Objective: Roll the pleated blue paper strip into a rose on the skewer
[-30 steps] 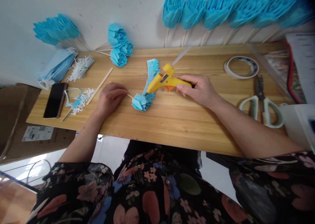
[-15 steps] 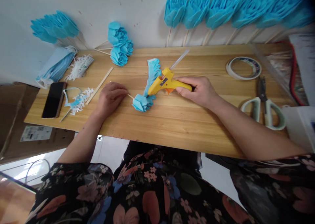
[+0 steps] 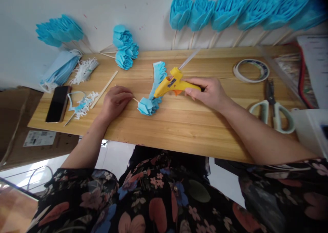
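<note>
My left hand [image 3: 116, 99] pinches a thin wooden stick [image 3: 135, 100], which runs into a small blue flower head [image 3: 148, 106] lying on the table. From that flower a blue scalloped strip [image 3: 159, 76] stretches away toward the wall. In my right hand [image 3: 207, 91] is a yellow glue gun [image 3: 171, 84] with a clear glue stick [image 3: 189, 58] poking out of its back. The gun's nozzle points down at the strip, close to the flower; whether it touches, I cannot tell.
Blue flowers on sticks lean on the wall, in a row [image 3: 228, 9] and a bunch [image 3: 60, 29]. Three more blue flowers [image 3: 124, 48] lie nearer. Left are face masks [image 3: 60, 67], a phone [image 3: 57, 104] and white scraps [image 3: 83, 105]. Tape [image 3: 251, 70] and scissors [image 3: 273, 108] lie right.
The camera view has shifted slightly. The glue gun's nozzle has stayed near the flower, with the gun tilted a little differently. My left hand keeps its pinch on the stick.
</note>
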Demonstrator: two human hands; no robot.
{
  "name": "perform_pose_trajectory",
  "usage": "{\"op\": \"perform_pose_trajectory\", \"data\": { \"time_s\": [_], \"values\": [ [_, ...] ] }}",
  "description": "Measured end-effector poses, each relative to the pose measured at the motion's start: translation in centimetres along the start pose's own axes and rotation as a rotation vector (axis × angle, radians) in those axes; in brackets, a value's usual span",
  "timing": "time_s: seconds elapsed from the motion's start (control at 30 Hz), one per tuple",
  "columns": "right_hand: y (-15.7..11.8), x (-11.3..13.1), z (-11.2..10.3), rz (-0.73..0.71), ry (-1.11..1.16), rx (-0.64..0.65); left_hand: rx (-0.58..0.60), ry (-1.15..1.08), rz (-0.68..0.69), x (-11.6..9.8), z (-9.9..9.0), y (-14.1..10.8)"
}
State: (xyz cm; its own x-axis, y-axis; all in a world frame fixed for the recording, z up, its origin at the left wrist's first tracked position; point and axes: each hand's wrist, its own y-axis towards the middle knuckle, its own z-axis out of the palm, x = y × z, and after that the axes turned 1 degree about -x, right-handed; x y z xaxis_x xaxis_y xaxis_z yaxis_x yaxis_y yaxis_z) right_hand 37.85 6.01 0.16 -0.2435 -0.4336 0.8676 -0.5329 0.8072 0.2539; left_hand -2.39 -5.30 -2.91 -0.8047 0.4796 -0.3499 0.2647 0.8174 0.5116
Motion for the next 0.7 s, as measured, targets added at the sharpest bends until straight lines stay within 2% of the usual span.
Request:
{"op": "perform_pose_trajectory", "data": {
  "time_s": [0.4,0.7],
  "values": [
    [0.27,0.16,0.54,-0.016,-0.079,-0.027,0.058,0.01,-0.083,-0.37,-0.34,0.21],
    [0.21,-0.21,0.78,-0.033,-0.058,-0.032,0.043,-0.002,-0.052,-0.3,-0.25,0.19]
  ]
}}
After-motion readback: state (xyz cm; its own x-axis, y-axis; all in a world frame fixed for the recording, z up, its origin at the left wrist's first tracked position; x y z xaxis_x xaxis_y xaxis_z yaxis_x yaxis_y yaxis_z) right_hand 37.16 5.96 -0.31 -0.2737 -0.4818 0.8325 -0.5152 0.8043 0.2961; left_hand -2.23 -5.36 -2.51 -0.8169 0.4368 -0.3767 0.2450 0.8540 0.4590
